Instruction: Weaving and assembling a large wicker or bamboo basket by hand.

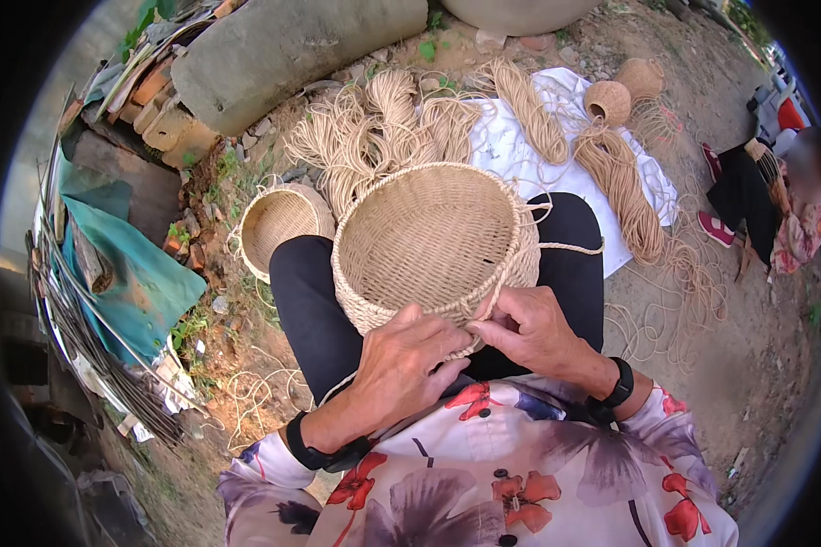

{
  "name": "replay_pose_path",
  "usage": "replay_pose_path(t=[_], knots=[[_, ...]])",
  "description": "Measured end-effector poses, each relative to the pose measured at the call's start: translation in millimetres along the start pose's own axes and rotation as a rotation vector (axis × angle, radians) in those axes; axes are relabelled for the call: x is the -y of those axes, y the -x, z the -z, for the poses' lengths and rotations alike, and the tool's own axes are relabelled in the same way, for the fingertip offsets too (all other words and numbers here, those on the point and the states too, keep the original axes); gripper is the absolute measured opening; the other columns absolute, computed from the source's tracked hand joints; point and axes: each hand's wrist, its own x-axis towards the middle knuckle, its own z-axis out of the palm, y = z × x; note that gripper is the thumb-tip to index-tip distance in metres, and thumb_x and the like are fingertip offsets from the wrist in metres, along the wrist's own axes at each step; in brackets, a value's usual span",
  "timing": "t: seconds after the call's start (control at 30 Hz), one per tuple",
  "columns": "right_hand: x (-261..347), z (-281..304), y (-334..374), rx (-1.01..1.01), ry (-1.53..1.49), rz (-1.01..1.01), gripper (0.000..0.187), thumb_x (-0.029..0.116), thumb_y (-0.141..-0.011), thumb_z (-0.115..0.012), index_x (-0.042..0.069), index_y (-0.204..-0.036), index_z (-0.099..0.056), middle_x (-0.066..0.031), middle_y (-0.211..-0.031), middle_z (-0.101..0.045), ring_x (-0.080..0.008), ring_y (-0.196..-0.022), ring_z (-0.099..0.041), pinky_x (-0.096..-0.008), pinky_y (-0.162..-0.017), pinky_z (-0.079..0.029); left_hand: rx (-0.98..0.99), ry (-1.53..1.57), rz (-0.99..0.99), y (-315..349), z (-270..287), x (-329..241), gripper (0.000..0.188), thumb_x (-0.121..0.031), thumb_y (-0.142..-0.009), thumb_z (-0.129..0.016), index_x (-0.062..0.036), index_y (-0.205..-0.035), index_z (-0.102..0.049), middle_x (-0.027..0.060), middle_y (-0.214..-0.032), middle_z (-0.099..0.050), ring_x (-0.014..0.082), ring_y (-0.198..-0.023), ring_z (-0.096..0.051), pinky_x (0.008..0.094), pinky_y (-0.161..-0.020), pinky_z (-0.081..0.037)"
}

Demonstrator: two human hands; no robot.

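both left hand point(406, 356) and right hand point(534, 330), nearly closed, pinch the woven basket point(424, 242) at its rim.

Teal sheet point(146, 278), creased, well left of the grip. Thin dark sticks point(75, 351), bundled, along the sheet's outer side. Grey curved slab point(292, 56), large, rough-surfaced — beyond the grip, leftward. Orange-brown bricks point(153, 82), stacked beside the slab. White cloth point(494, 132), spread — beyond the grip, rightward. Seated person point(775, 219), black trousers point(743, 196), red shoes point(714, 230), farther right, well apart from the grip.
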Motion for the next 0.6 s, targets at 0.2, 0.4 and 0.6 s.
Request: replay_pose_path(t=[0.2,0.4,0.6], knots=[[-4,10,28,-0.099,-0.095,-0.207,0.010,0.010,-0.086,-0.069,0.003,-0.086,-0.062,-0.0017,-0.062,-0.060,-0.0078,-0.055,-0.058,-0.0244,-0.050,-0.045,0.155,-0.019,0.065,-5,7,-1,0.023,-0.013,-0.073,-0.073,-0.0067,-0.095,-0.070,0.0050,-0.086,-0.063,0.0266,-0.077,-0.056,0.0371,-0.065,-0.048],[0,-2,37,0.147,-0.849,-0.629,0.023,0.013,-0.092,-0.063,-0.002,-0.111,-0.062,-0.0059,-0.075,-0.066,-0.0072,-0.063,-0.060,-0.0209,-0.052,-0.049,0.185,-0.021,0.064,-8,6,-2,0.024,-0.014,-0.073,-0.073,-0.0062,-0.096,-0.070,0.0050,-0.086,-0.063,0.0260,-0.079,-0.057,0.0376,-0.067,-0.048],[-16,-28,43,-0.033,-1.240,-0.678,0.016,0.013,-0.092,-0.062,0.001,-0.102,-0.062,-0.0061,-0.072,-0.066,-0.0083,-0.056,-0.059,-0.0196,-0.047,-0.046,0.025,0.075,0.031,-4,-4,-2,0.030,-0.007,-0.070,-0.077,-0.0041,-0.098,-0.068,0.0077,-0.095,-0.061,0.0238,-0.090,-0.060,0.0344,-0.073,-0.051]])
